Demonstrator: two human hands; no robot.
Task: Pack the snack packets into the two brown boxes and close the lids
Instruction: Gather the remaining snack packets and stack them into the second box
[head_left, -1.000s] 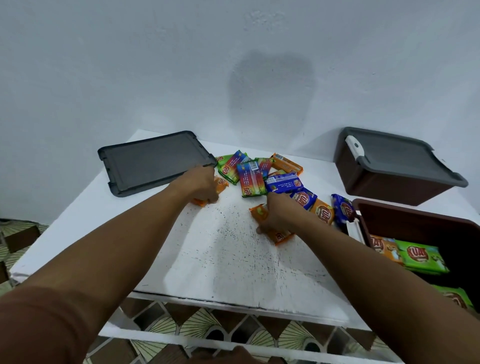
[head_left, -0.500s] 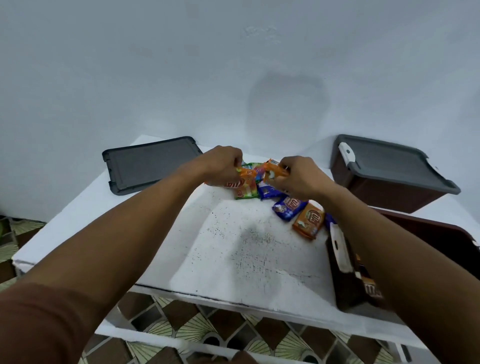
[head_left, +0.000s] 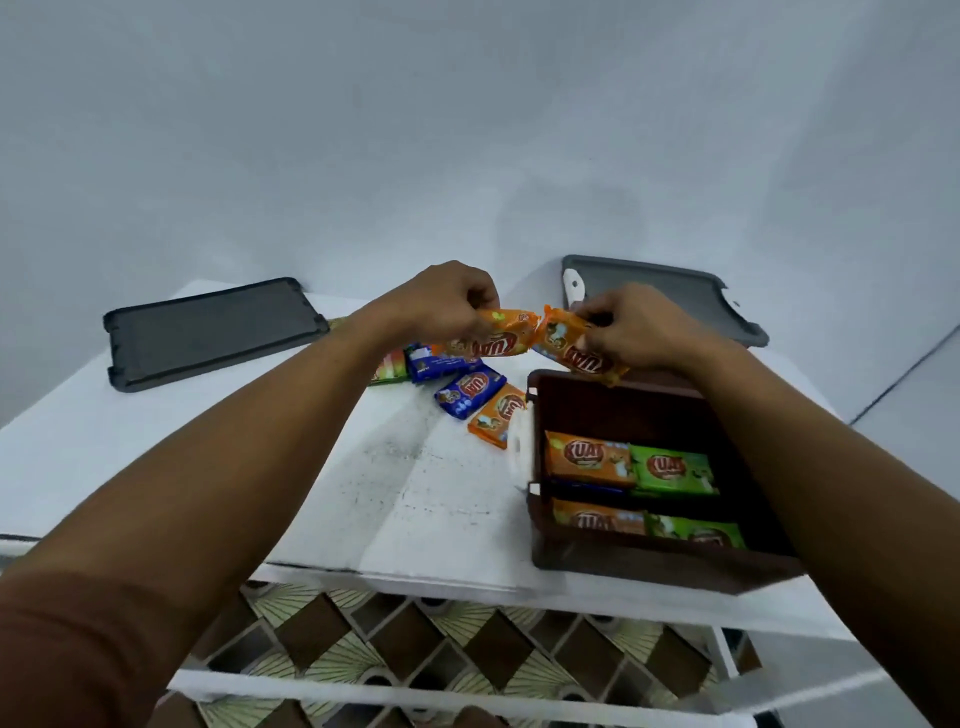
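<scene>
Gripping an orange snack packet (head_left: 493, 343) in the curled fingers of the left hand (head_left: 441, 304), and pinching a second orange packet (head_left: 569, 349) in the curled fingers of the right hand (head_left: 631, 332). Both packets raised off the table (head_left: 260, 467), inner ends almost touching, the second one hanging over the far wall of an open brown box (head_left: 649, 564). Box set near the table's front edge, toward the right side. Inside it, two rows of packets lying flat, an orange boxed packet (head_left: 589, 457) beside a green boxed packet (head_left: 670, 467) in the farther row. Loose on the table below the left hand: a blue packet (head_left: 470, 389), a loose orange packet (head_left: 496, 415), others partly hidden by the forearm. Lying flat at the far left corner: a loose grey lid (head_left: 208, 330). Behind the right hand, at the far edge: a second grey lid (head_left: 670, 291) with a white latch, partly hidden.
</scene>
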